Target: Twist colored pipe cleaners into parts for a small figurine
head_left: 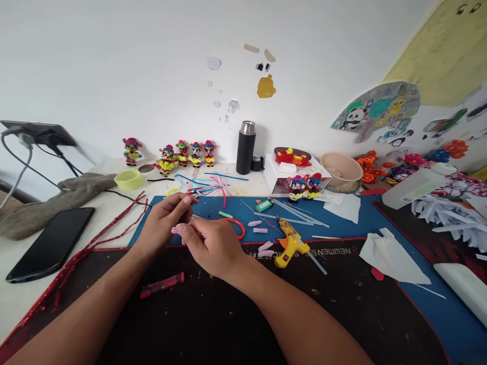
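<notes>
My right hand [218,246] is closed, thumb against forefinger, on a small pink fuzzy piece [175,229] that looks like pipe cleaner. Just beyond it, my left hand [163,218] is also closed in a pinch; what its fingertips hold is hidden. An orange scissors handle [242,230] shows from behind the right hand. To its right lie several short pale pink fuzzy rolls [261,230], and a light green one [225,214] lies farther back. A yellow glue gun [291,246] rests on the mat with a glue stick in its rear.
Loose coloured pipe cleaners [216,185], a green lighter [264,205] and clear glue sticks [300,213] lie at the back. A black thermos [246,149] stands by small fuzzy dolls [167,159]. Left are a phone [51,243] and red tinsel stems [95,243]; a red cutter [162,285] lies in front.
</notes>
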`<state>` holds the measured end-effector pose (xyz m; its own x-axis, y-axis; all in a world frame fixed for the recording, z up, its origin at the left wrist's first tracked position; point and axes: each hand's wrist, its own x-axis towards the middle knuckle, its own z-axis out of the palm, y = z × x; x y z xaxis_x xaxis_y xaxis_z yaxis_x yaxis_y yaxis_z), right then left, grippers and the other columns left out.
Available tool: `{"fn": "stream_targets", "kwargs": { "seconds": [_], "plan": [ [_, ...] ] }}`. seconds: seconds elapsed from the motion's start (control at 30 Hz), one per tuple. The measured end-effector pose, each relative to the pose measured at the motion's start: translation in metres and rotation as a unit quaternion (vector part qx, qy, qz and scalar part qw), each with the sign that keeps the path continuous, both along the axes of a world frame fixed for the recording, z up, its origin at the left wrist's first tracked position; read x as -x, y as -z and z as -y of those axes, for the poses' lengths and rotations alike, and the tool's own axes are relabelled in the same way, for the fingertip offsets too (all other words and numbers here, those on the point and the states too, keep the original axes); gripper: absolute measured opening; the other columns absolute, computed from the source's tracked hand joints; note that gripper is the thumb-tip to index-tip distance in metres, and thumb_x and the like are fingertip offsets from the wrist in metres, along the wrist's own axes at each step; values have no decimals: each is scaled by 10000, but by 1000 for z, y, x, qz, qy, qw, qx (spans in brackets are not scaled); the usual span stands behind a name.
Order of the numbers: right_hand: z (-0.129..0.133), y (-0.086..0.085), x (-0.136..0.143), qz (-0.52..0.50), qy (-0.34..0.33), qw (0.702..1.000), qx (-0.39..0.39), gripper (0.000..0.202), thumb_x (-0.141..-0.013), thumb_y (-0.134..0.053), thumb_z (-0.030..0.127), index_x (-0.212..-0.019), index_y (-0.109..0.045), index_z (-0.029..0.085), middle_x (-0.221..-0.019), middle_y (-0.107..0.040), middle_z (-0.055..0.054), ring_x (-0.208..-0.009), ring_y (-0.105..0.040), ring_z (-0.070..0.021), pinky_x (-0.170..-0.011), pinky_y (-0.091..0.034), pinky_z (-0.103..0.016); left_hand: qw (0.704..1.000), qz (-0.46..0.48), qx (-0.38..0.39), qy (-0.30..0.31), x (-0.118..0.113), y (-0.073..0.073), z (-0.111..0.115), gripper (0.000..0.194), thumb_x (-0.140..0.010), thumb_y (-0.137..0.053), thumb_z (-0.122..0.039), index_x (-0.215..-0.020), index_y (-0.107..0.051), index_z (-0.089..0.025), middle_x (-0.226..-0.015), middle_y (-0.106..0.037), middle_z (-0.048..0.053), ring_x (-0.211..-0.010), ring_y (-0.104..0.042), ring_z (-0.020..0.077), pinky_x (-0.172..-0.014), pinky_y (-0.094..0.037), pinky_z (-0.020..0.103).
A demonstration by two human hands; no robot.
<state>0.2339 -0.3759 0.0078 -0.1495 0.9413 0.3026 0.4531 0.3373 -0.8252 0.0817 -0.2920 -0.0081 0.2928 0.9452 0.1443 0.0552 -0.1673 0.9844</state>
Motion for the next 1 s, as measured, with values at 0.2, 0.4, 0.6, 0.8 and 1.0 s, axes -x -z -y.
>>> {"fn": "stream_targets", "kwargs": {
  "seconds": [0.2,0.4,0.6,0.8,1.0],
  "plan": [
    [-8,1,-5,-102,20,994,17,411,-1079,-506,475,-819,-703,225,-715,-683,7,-653,-621,-141,-653,-418,-259,993,110,38,25,6,-6,0,404,-869,-768,-590,-915,-766,-189,-652,-566,2,-563,-508,141,-500,-439,243],
    [-15,5,-11,-190,44,976,93,473,-1037,-508,604,-824,-665,212,-558,-530,35,-513,-500,-135,-516,-369,-259,987,112,54,106,6,-12,4,419,-787,-866,-547,-907,-778,-156,-705,-674,55,-606,-570,155,-523,-458,243],
    [-16,9,-10,-232,16,965,120,534,-1030,-495,668,-786,-623,211,-543,-516,42,-472,-478,-117,-487,-365,-249,985,87,55,141,7,-10,4,309,-813,-881,-429,-937,-769,-169,-733,-679,34,-622,-558,135,-553,-451,229],
    [-16,10,-9,-224,-1,967,124,573,-1033,-473,691,-788,-650,204,-536,-517,40,-463,-474,-113,-493,-369,-248,983,83,59,152,8,-6,3,258,-869,-837,-414,-877,-743,-174,-688,-646,16,-629,-554,133,-580,-432,237],
    [-15,9,-9,-225,-21,965,130,564,-1036,-465,697,-850,-662,202,-559,-528,50,-465,-482,-107,-504,-382,-241,988,84,53,119,7,-7,2,314,-852,-848,-447,-800,-703,-174,-675,-631,11,-623,-538,130,-578,-433,242]
  ]
}}
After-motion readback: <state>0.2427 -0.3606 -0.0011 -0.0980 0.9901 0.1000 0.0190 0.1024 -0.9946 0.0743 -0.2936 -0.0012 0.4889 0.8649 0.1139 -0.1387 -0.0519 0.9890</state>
